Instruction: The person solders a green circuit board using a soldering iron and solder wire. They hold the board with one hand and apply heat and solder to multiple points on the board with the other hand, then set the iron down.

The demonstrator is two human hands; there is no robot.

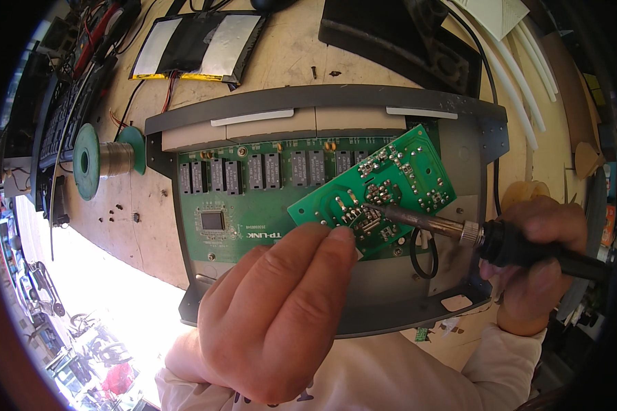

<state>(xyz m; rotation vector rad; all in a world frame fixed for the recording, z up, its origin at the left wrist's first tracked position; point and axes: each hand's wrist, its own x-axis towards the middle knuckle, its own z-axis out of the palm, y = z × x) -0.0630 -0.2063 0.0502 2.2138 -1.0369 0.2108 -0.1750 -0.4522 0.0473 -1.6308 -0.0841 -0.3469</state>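
Observation:
My right hand (534, 251) holds a soldering iron (427, 221) by its black handle. The iron's tip points left and lies at the solder joints of a small green circuit board (416, 169), which is turned solder side up. My left hand (283, 308) has thumb and fingers pinched together at the board's lower left edge; what lies between the fingertips is mostly hidden. The small board sits tilted across a larger TP-Link circuit board (267, 205) in an open metal case (334, 97). A black cable loop (425, 257) hangs below the small board.
A green spool of solder wire (115, 159) stands left of the case. Behind it lies a flat battery pack (198, 46) with wires. A black plastic part (380, 46) and white strips (519, 87) are at the back right. Beside my right hand is a yellowish round object (524, 192). Small screws (313, 72) lie about.

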